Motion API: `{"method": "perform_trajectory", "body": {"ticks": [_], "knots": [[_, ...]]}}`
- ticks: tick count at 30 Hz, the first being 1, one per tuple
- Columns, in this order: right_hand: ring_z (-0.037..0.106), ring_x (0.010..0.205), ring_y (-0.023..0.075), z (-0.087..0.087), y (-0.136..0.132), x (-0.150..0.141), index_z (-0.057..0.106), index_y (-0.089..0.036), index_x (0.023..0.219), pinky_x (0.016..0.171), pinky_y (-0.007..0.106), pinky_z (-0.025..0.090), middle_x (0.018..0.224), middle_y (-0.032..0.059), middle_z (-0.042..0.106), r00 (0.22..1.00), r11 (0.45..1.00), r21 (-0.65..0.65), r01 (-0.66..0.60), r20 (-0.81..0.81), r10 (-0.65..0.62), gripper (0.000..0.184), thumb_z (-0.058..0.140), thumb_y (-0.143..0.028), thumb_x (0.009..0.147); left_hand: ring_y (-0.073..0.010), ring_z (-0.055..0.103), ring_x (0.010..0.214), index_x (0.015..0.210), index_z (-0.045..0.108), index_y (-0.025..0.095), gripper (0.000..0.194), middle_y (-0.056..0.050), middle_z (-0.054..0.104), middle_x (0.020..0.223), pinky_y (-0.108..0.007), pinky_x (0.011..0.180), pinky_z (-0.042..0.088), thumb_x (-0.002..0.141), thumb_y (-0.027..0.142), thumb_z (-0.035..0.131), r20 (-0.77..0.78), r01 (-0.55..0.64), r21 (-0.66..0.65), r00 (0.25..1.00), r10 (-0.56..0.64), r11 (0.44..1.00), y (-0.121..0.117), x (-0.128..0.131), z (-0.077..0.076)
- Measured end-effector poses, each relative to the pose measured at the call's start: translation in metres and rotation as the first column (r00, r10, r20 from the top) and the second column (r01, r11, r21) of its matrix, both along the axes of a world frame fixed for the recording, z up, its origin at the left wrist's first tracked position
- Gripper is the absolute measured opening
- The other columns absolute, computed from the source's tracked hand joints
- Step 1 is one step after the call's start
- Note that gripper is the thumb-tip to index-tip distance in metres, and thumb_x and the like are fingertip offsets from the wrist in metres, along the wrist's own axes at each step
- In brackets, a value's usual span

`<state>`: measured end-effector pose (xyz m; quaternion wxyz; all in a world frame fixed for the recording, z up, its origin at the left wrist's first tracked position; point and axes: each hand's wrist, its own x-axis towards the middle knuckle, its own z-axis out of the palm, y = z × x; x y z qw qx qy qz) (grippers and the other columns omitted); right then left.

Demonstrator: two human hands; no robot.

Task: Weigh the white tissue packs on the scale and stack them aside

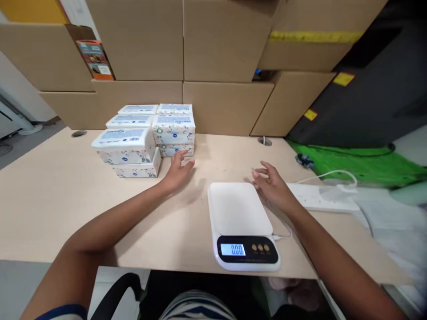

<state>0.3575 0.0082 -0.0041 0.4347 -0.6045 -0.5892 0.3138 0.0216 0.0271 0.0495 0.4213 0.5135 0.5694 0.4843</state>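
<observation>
A white digital kitchen scale (238,209) lies near the table's front edge, its lit display reading 0.00. My left hand (179,171) hovers by the front right of several stacked tissue packs (125,146), fingers apart and nothing in it. Whether its fingertips touch the nearest pack (166,150) I cannot tell. Just past the scale's upper right corner is my right hand (269,183), its fingers loosely curled but apart, with no object visible in it. The packs are white with a floral print and blue labels, stacked in two columns.
Cardboard boxes (216,106) form a wall along the table's back edge. A white power strip (310,198) with a plugged-in cable lies to the right. A thin white cable (287,231) runs from the scale's right side. A dark scrunchie-like item (304,161) sits near the green surface.
</observation>
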Motion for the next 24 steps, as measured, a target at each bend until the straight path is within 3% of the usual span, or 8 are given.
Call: {"method": "perform_trajectory", "body": {"ticks": [4,6,8,10,13,18,21,24], "knots": [[0.073,0.119,0.0306,0.029,0.012,-0.03,0.045,-0.031,0.161,0.106,0.057,0.062,0.159,0.0175,0.058,1.0,1.0,-0.015,-0.006,-0.006,0.006,0.09,0.07,-0.074,0.086,-0.0314,0.03,0.169,0.156,0.046,0.025,0.07,-0.014,0.027,0.181,-0.046,0.136,0.031,0.092,0.024,0.074,0.156,-0.193,0.014,0.97,0.188,0.981,0.009,-0.013,0.006],[0.071,0.127,0.0326,0.054,0.024,-0.058,0.047,-0.03,0.16,0.107,0.056,0.062,0.165,0.018,0.054,0.992,0.994,0.032,-0.108,0.069,0.105,0.085,0.069,-0.069,0.089,-0.0309,0.044,0.162,0.161,0.039,0.028,0.076,-0.015,0.036,0.177,-0.045,0.129,0.042,0.092,0.025,0.074,0.205,-0.208,0.003,0.957,0.203,0.978,0.012,-0.015,0.005],[0.069,0.134,0.0334,0.083,0.039,-0.092,0.054,-0.029,0.156,0.11,0.055,0.06,0.166,0.0162,0.054,0.953,0.961,0.115,-0.252,0.199,0.227,0.074,0.069,-0.062,0.091,-0.0282,0.067,0.136,0.162,0.036,0.029,0.077,-0.015,0.06,0.156,-0.042,0.112,0.055,0.094,0.025,0.072,0.257,-0.198,-0.026,0.946,0.198,0.98,0.014,-0.017,0.004],[0.065,0.142,0.0341,0.112,0.057,-0.129,0.06,-0.028,0.152,0.119,0.055,0.054,0.165,0.0146,0.057,0.897,0.917,0.167,-0.361,0.333,0.293,0.065,0.069,-0.053,0.093,-0.0229,0.076,0.104,0.16,0.037,0.025,0.073,-0.011,0.075,0.123,-0.036,0.092,0.059,0.095,0.024,0.07,0.313,-0.186,-0.06,0.929,0.196,0.981,0.017,-0.019,0.003],[0.051,0.159,0.0359,0.141,0.085,-0.179,0.049,-0.018,0.164,0.131,0.053,0.041,0.172,0.0195,0.051,0.906,0.948,0.102,-0.301,0.339,0.251,0.075,0.068,-0.045,0.096,-0.0166,0.072,0.08,0.149,0.045,0.022,0.061,-0.004,0.074,0.099,-0.027,0.071,0.055,0.093,0.024,0.07,0.412,-0.192,-0.098,0.885,0.216,0.976,0.021,-0.026,0.002],[0.039,0.167,0.0363,0.146,0.115,-0.216,0.023,-0.007,0.175,0.134,0.052,0.037,0.18,0.0279,0.033,0.957,0.981,-0.007,-0.196,0.217,0.193,0.094,0.057,-0.057,0.102,-0.0129,0.07,0.074,0.132,0.05,0.024,0.051,0.001,0.069,0.091,-0.022,0.065,0.054,0.086,0.02,0.071,0.54,-0.2,-0.111,0.81,0.228,0.973,0.023,-0.037,0.0],[0.037,0.168,0.0382,0.14,0.12,-0.213,0.017,-0.004,0.175,0.133,0.057,0.038,0.18,0.0309,0.029,0.969,0.991,0.001,-0.136,0.207,0.133,0.093,0.046,-0.059,0.106,-0.0131,0.069,0.071,0.127,0.051,0.026,0.048,0.004,0.067,0.085,-0.022,0.064,0.054,0.085,0.026,0.073,0.603,-0.157,-0.098,0.776,0.184,0.983,0.024,-0.038,0.0],[0.02,0.174,0.0364,0.14,0.116,-0.21,0.017,-0.004,0.175,0.138,0.058,0.027,0.185,0.0277,0.016,0.965,0.991,0.09,-0.101,0.252,0.076,0.087,0.045,-0.05,0.107,-0.0139,0.068,0.068,0.118,0.052,0.026,0.038,0.004,0.067,0.081,-0.024,0.064,0.054,0.088,0.034,0.073,0.661,-0.084,-0.097,0.739,0.127,0.992,0.025,-0.037,0.002]]}}
